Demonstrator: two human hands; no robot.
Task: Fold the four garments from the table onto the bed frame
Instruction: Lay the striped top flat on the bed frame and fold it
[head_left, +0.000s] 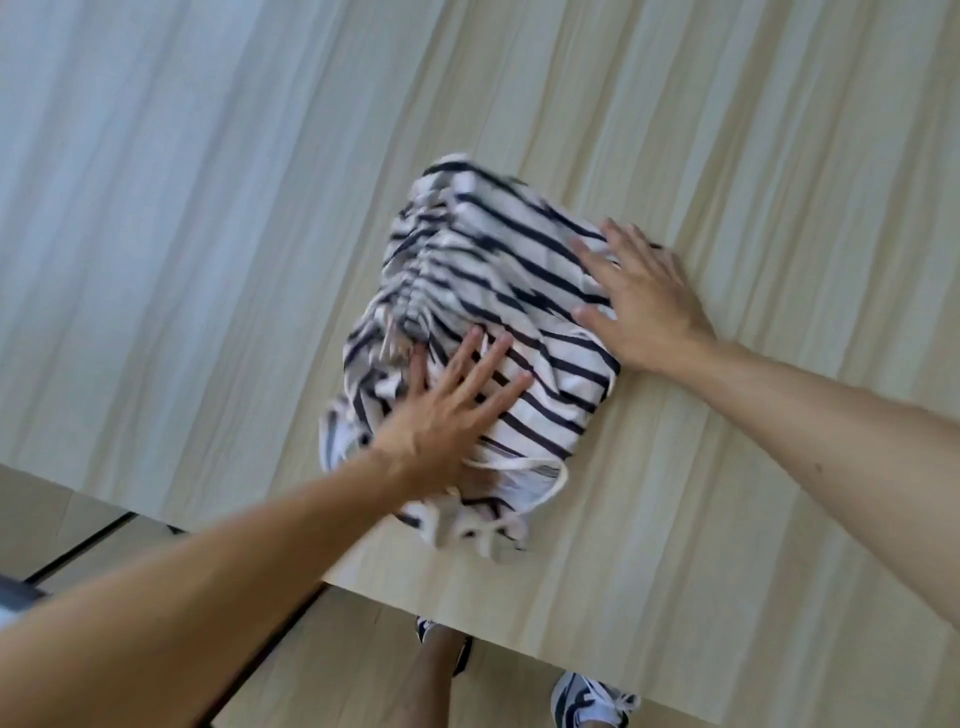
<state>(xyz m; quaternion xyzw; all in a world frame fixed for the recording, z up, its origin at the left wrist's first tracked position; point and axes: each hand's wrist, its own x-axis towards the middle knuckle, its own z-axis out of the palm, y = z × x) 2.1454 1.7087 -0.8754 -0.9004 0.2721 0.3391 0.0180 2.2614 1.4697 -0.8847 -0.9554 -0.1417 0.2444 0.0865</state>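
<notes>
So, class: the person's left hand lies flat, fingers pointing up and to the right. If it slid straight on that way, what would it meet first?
More of the striped garment it already presses on. Beyond that, the left hand would probably reach the right hand, flat on the garment's far edge.

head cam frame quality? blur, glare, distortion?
Head view: motion blur smears the left hand and the bunched edge of the white, dark-striped cloth garment; the right hand is slightly sharper. Daylight washes the pale wood-grain board bluish-white at upper left. Wide-angle distortion bows the board's near edge. Shadows soft, no hard glare. Both hands lie flat, fingers spread.
</notes>
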